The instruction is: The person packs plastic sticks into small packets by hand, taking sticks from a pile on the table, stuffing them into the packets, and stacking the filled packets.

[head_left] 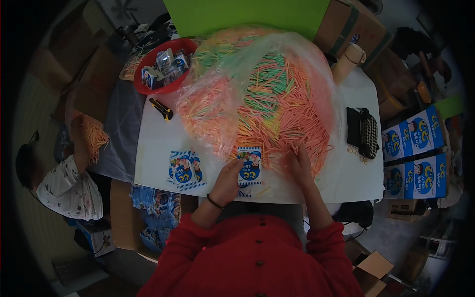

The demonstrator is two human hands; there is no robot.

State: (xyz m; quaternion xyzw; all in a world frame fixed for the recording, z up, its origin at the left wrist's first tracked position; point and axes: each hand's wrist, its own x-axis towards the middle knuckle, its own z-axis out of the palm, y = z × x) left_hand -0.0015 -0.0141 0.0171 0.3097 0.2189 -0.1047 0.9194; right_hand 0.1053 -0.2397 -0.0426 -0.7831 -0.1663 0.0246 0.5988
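Note:
My left hand, with a dark band at its wrist, grips a small blue-and-white printed packet by its left side. The packet stands roughly upright near the table's front edge. My right hand is at the near edge of a big heap of thin pink, green and yellow sticks. Its fingers are drawn together, and whatever is between them is too small to make out. The heap lies in a clear plastic bag, opened toward me. Beside my left hand several matching packets lie in an overlapping pile.
A red basin with small packs stands at the back left, near a yellow-black utility knife. On the right are a beige bottle and a patterned pouch. Printed cartons stand beyond. Another person works at left.

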